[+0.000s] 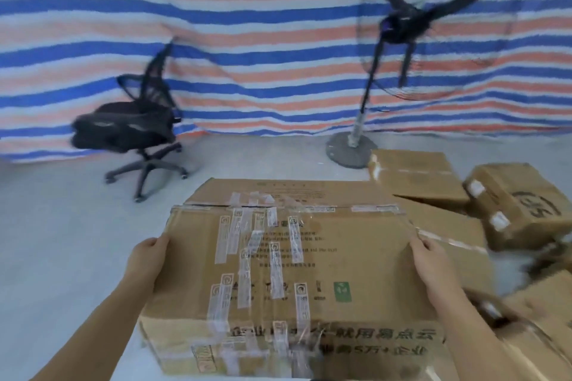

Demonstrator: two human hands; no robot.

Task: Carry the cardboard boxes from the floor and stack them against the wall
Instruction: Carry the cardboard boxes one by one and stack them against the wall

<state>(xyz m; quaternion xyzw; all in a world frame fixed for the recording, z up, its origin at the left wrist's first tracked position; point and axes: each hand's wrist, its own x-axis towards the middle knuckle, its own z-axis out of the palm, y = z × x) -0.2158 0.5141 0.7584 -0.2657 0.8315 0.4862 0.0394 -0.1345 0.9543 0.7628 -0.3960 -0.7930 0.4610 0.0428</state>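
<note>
With left hand (148, 252) & right hand (428, 252) gripping the big box (294, 272) sides, keep it level, steer left of the fan (399, 28) twd the wall.

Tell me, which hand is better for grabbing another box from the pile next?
Probably the right hand: the pile of boxes lies on that side. But now both it and the left hand hold the big taped box, which needs stacking first.

Bright, even, nearly shadowless; motion-blurred throughout, worst on fan (411, 28) and chair (133, 127); glare on box tape (247, 244); wide-angle bending at edges.
</note>
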